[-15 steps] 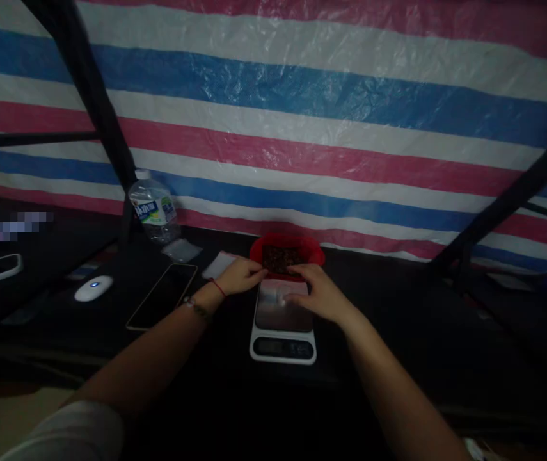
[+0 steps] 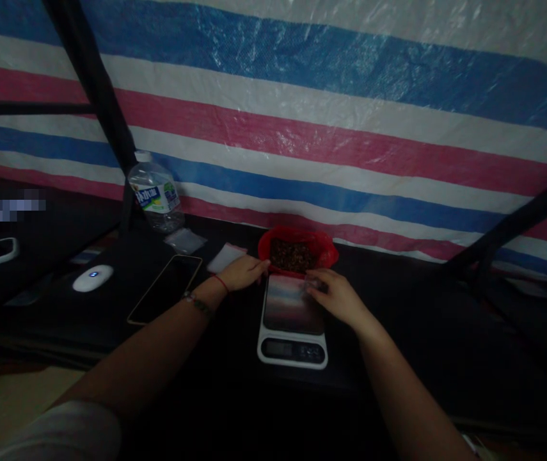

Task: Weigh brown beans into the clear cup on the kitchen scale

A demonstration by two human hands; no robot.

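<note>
Since the earlier frame the right hand [image 2: 338,296] had slid off the scale [image 2: 292,320] to its 1 o'clock corner, grip pinched on a small clear bag [image 2: 312,282], while, left to right, the left hand [image 2: 243,271] rested loosely curled, holding nothing, at 9 o'clock of the red bag [image 2: 298,251] on the worktop [image 2: 421,333].

Showing a glossy, mirror-smooth plate on the white plastic scale [image 2: 292,320]; crinkling thin red plastic around the bag [image 2: 298,253]; gleaming woven sheen across the striped tarp [image 2: 302,128]; shining clear plastic on the bottle [image 2: 155,195].
</note>
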